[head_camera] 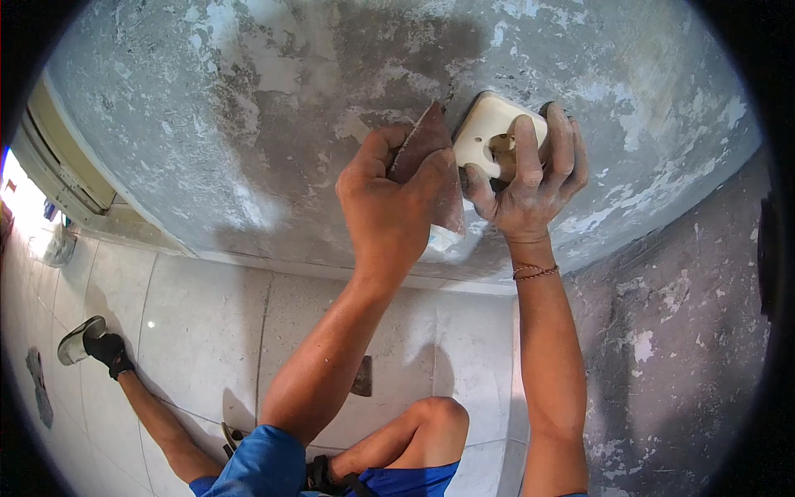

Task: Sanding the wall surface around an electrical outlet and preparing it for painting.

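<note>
My left hand (397,192) pinches a folded sheet of reddish-brown sandpaper (428,161) between thumb and fingers, in front of the patchy grey wall (298,112). Just to the right, my right hand (534,168) has its fingers around a cream plastic socket cover plate (490,127). The plate sits tilted at the wall, with a large round opening and a small screw hole. A dark gap shows along its left edge. Fingers hide its right side and part of the opening. White dust coats the fingers of my right hand.
A second rough wall (671,348) meets the first at the right. Pale floor tiles (199,317) lie below, with a small dark piece (362,376) on them. A door frame (68,155) and a clear plastic bag (54,244) are at the left. My legs spread across the floor.
</note>
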### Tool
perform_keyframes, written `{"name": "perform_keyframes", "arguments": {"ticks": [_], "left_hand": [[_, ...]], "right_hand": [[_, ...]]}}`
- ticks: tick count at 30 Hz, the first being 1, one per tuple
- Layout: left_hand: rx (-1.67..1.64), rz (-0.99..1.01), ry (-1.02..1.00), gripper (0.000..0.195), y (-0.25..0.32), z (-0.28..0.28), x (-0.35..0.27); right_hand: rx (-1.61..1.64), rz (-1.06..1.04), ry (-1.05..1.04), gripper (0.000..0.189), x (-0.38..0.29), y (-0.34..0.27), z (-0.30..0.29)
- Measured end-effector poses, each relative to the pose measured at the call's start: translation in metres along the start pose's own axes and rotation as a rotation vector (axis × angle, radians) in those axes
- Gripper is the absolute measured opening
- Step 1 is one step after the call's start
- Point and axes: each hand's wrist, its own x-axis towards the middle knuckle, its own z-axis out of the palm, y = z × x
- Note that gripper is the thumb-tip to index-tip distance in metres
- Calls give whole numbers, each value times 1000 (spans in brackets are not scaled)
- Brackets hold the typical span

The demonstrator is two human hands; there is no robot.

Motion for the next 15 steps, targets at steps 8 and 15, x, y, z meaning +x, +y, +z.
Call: {"name": "perform_keyframes", "arguments": {"ticks": [8, 15], "left_hand": [[-22, -53, 23, 19, 3, 3, 2], [-39, -88, 34, 21, -1, 7, -2]], "right_hand": [[-37, -37, -86, 60, 3, 0, -6], [-45, -32, -98, 60, 1, -1, -7]]}}
